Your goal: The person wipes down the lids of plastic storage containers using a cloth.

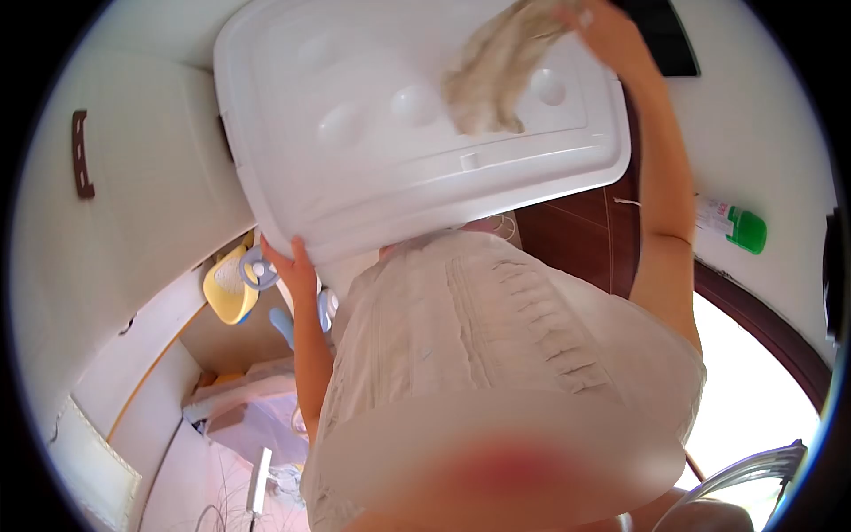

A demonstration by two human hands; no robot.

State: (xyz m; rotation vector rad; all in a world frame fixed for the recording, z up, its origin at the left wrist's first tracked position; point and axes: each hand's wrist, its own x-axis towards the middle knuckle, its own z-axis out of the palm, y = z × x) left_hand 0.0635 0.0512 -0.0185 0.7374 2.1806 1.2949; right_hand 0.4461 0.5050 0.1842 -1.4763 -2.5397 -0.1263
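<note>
A large white plastic lid with rounded corners and raised round bumps fills the upper middle of the head view. My left hand grips its near left edge, fingers curled over the rim. At the upper right, my right hand is closed on a beige cloth. The cloth hangs down over the right part of the lid and is slightly blurred. My right fingertips are partly cut off by the top of the view. What lies under the lid is mostly hidden.
A green-capped bottle is at the right. Left and below are a yellow and grey plastic item and a clear plastic bag. A brown handle is on the pale surface at left. A dark panel shows top right.
</note>
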